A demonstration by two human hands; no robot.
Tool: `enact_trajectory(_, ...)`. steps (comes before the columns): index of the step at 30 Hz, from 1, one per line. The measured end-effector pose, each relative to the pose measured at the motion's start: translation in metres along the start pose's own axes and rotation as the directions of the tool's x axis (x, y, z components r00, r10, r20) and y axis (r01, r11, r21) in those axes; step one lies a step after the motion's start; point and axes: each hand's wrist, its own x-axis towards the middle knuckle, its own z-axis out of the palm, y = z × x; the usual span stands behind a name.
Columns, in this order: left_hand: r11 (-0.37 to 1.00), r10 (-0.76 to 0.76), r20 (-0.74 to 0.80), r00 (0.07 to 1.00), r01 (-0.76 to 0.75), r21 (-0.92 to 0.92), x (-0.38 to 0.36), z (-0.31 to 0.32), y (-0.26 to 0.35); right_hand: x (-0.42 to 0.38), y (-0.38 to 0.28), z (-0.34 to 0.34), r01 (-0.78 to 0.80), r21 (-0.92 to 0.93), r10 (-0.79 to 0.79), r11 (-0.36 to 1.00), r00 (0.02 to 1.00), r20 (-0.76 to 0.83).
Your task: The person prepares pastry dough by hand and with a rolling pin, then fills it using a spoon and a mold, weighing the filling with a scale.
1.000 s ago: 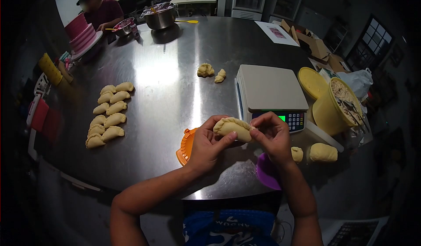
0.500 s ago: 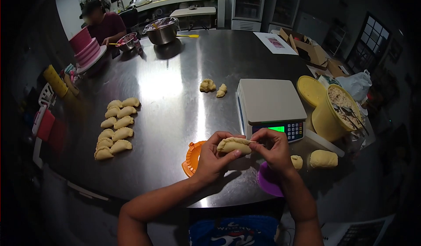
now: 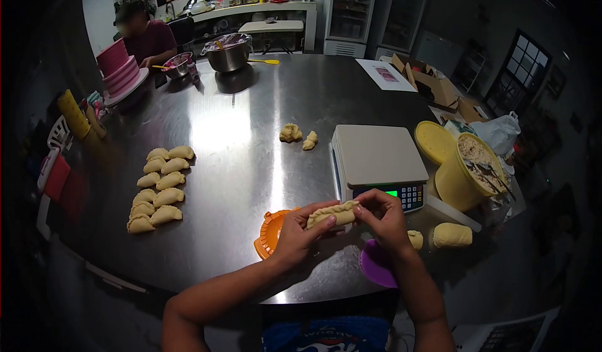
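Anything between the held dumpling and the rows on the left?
Just past the left hand, the orange mold lies on the table, close to the straight line from the dumpling to the rows. Beyond it, no obstacle shows.

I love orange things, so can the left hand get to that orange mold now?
Probably yes: the orange mold lies beside the left hand, nothing visible between them. But that hand holds a pastry, so it may need freeing first.

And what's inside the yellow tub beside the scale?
The yellow tub holds a pale, coarse-looking mixture, with dark-looking utensils resting in it. Anything beneath the mixture's surface is covered and cannot be seen.
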Motion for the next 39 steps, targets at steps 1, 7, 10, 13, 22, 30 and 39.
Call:
enact_trajectory(1,0.998,-0.054,0.002,0.999,0.054,-0.016,-0.001,0.001,0.001,0.000,0.000,0.000,0.004,-0.027,-0.004,1.000,1.000,-0.002)
enact_trajectory(7,0.982,-0.185,-0.015,0.983,0.184,-0.032,-0.004,0.000,0.003,-0.002,-0.002,0.008,0.064,-0.245,-0.067,0.967,0.998,-0.003)
enact_trajectory(10,0.987,-0.158,-0.025,0.987,0.157,-0.033,-0.004,0.001,0.002,-0.005,-0.010,0.009,0.200,-0.482,-0.217,0.853,0.976,0.022)
enact_trajectory(13,0.992,-0.129,-0.036,0.991,0.129,-0.006,-0.004,0.000,0.002,-0.005,-0.012,0.013,0.356,-0.626,-0.375,0.693,0.921,0.108)
enact_trajectory(22,0.989,-0.121,-0.023,0.992,0.118,-0.094,-0.002,-0.001,0.000,-0.003,-0.011,0.012,0.497,-0.553,-0.491,0.669,0.854,0.174)
enact_trajectory(30,0.992,-0.072,0.008,0.997,0.072,-0.099,-0.004,0.001,0.001,-0.004,-0.006,0.010,0.379,-0.460,-0.389,0.803,0.918,0.076)
enact_trajectory(39,0.999,-0.031,0.046,0.998,0.032,-0.017,-0.003,0.000,0.001,-0.002,-0.005,0.006,0.007,-0.108,-0.002,0.994,0.999,0.047)
